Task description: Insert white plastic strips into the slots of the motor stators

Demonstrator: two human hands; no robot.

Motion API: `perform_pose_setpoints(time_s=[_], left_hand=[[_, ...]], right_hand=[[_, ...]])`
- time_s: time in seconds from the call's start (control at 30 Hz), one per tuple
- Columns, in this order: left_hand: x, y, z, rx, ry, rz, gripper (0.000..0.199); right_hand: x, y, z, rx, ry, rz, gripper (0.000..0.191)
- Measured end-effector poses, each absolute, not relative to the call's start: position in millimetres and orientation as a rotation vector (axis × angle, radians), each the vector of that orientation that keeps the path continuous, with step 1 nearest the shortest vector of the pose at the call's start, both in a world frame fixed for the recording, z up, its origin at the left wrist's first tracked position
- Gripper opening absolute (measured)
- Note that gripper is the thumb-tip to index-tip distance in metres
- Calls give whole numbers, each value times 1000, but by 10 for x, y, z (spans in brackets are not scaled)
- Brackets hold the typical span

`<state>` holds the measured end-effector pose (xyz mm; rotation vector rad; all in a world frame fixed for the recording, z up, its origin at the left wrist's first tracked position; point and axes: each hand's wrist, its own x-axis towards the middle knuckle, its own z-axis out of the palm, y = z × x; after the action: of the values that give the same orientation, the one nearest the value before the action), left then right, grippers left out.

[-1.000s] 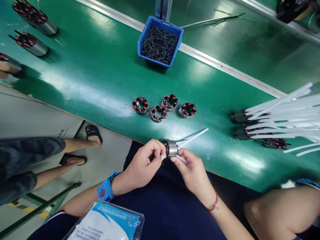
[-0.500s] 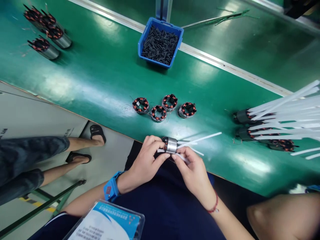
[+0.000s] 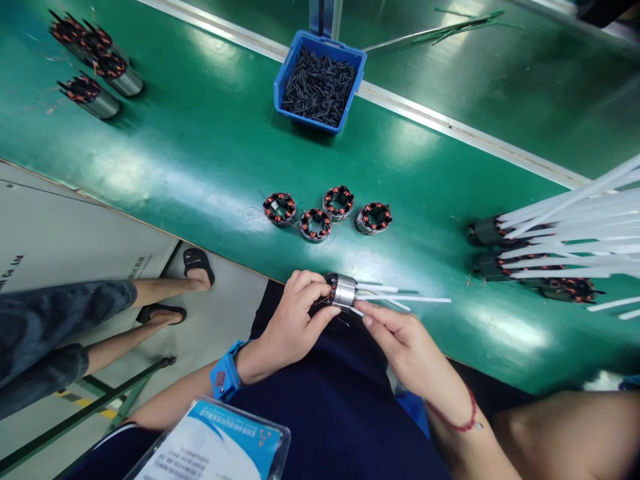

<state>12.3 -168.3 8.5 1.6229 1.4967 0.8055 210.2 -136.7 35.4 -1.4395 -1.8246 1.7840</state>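
My left hand (image 3: pixel 293 327) is closed around the left end of a motor stator (image 3: pixel 345 292), a short silver cylinder with copper windings, lying on its side above my lap. Several thin white strips (image 3: pixel 425 299) stick out of its right end. With thumb and forefinger, my right hand (image 3: pixel 407 343) pinches one white strip (image 3: pixel 357 311) low at that end; most of this strip is hidden by the fingers. Just beyond my hands, several more stators (image 3: pixel 316 225) stand upright on the green table (image 3: pixel 200 160), copper coils facing up.
A blue bin (image 3: pixel 319 123) of short black tubes sits at the back. Stators (image 3: pixel 97 101) are grouped far left; others (image 3: pixel 493 267) with long white strips lie at right. Another person's legs (image 3: pixel 165 293) show at left, and a bare limb (image 3: pixel 570 433) at lower right.
My right hand has moved right and down from the stator, its pinch now farther out along a strip. The protruding strips have shifted and lie flatter. My left hand keeps its hold.
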Motion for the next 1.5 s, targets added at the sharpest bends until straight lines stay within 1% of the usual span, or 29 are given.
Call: perform_pose_setpoints(time_s=[0.1, 0.17, 0.23, 0.33, 0.4, 0.43, 0.53, 0.57, 0.63, 0.73, 0.77, 0.8, 0.93, 1.0, 1.1, 1.17, 1.3, 1.37, 1.5], left_hand=[[118, -1678, 76, 1579, 1463, 828, 8], [105, -1654, 73, 1449, 1453, 886, 8], [93, -1605, 84, 1186, 1398, 987, 10], [120, -1497, 134, 674, 1152, 1145, 14], [199, -1432, 174, 434, 949, 1152, 16], [259, -1409, 188, 361, 863, 1116, 15], [476, -1390, 195, 260, 693, 877, 15], [539, -1393, 188, 263, 670, 796, 15], [612, -1396, 172, 382, 706, 694, 17], [563, -1369, 168, 815, 937, 707, 38], [516, -1354, 172, 975, 1014, 726, 43], [462, -1339, 177, 1115, 1076, 744, 44], [271, -1306, 187, 1445, 1210, 803, 32], [211, -1310, 178, 1500, 1259, 818, 28], [148, -1329, 140, 1537, 1315, 831, 25], [120, -1338, 108, 1545, 1353, 846, 24], [102, -1337, 83, 1568, 1385, 852, 24], [94, -1332, 101, 1615, 1390, 846, 25], [24, -1305, 147, 1774, 1429, 830, 24]], right_hand=[[2138, -1353, 353, -1407, -1819, 1848, 34], [2174, -1400, 314, -1381, -1760, 1782, 37], [2232, -1484, 235, -1356, -1567, 1544, 36], [2336, -1607, 84, -1371, -1196, 1081, 26], [2380, -1652, 20, -1437, -1262, 1005, 17], [2388, -1663, 10, -1457, -1401, 1026, 17], [2370, -1668, 50, -1407, -1782, 1074, 45], [2364, -1664, 69, -1404, -1817, 1055, 49], [2387, -1650, 81, -1464, -1822, 946, 48], [2542, -1588, 16, -1685, -1787, 620, 37], [2621, -1552, -16, -1778, -1745, 515, 35], [2707, -1507, -45, -1869, -1672, 430, 35], [3013, -1275, -82, -2065, -1342, 253, 52], [3106, -1146, -64, -2097, -1305, 170, 55], [3187, -949, -48, -2159, -1293, 50, 46], [3220, -823, -54, -2192, -1257, 31, 45], [3238, -668, -58, -2085, -1226, 191, 41], [3245, -656, -32, -1982, -1244, 199, 41], [3469, -607, 64, -1982, -1235, -152, 37]])
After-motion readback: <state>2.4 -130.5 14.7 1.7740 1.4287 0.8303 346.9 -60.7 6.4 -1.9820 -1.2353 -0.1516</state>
